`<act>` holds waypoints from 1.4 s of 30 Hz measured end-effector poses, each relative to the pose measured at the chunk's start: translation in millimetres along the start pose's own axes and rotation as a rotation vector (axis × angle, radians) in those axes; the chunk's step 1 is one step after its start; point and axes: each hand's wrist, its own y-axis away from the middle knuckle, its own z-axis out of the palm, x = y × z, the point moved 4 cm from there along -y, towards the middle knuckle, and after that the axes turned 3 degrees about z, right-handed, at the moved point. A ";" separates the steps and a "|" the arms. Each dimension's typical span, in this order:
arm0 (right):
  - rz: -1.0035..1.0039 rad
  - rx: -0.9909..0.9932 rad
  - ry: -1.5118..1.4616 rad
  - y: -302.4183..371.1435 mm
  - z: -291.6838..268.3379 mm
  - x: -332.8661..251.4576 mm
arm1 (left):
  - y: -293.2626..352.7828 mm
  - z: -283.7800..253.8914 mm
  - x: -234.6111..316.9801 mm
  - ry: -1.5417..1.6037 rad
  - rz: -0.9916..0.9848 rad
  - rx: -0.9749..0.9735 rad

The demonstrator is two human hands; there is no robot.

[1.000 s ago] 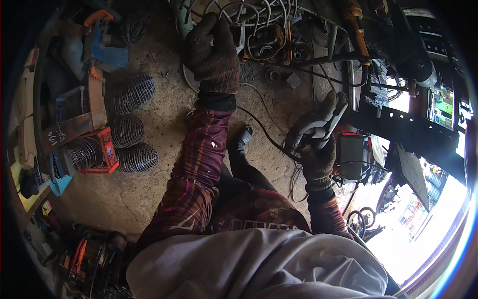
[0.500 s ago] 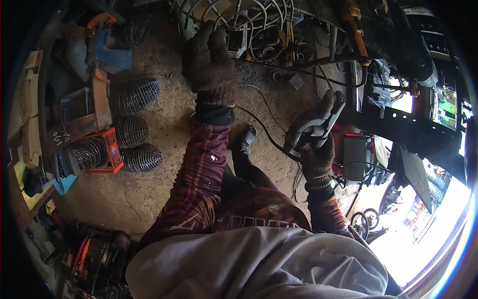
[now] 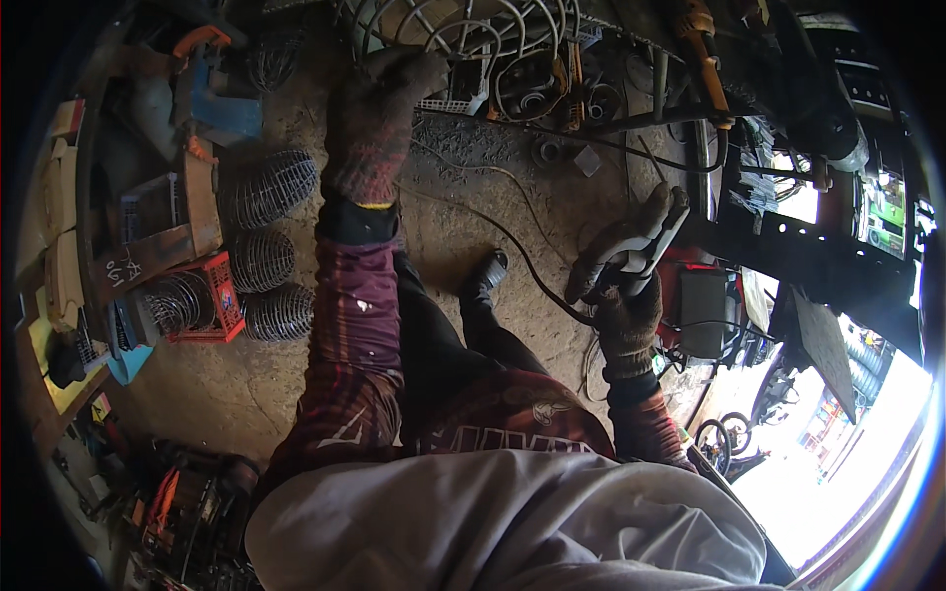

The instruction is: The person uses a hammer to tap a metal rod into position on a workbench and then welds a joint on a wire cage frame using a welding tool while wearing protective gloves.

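Note:
At the far edge of the view is a round, cage-like frame of bent metal rods (image 3: 522, 44). My left hand (image 3: 379, 113), in a dark knitted work glove, is closed at the frame's left side, its fingertips partly hidden among the rods. Farther right, my right hand (image 3: 631, 256), in a grey-coated glove, is wrapped around what looks like a welding electrode holder, mostly covered by the fingers. A thin rod (image 3: 651, 160) sticks out beyond them toward the frame. From the same hand a dark cable (image 3: 522, 251) curves off to the left across the floor.
Several wire cages (image 3: 266, 187) lie at the left beside a red crate (image 3: 227, 300). A blue metal piece (image 3: 217, 103) stands behind them. An orange power tool (image 3: 702, 54) is at the far right, near a dark steel beam (image 3: 808, 241). Loose metal rings (image 3: 545, 150) lie on the floor.
My left hand has moved left along the near side of the rod frame, and the forearm with it. My right hand has barely moved.

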 end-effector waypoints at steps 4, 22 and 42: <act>0.034 -0.017 0.015 0.0 -0.1 8.8 | 0.4 -4.1 -14.7 0.177 0.134 -0.003; -0.139 0.021 0.064 -2.7 14.9 -13.9 | 0.3 -14.7 -79.9 0.255 0.105 -0.092; -0.046 -0.090 0.008 1.8 12.8 -5.7 | 3.7 6.6 -23.0 -0.022 0.326 0.193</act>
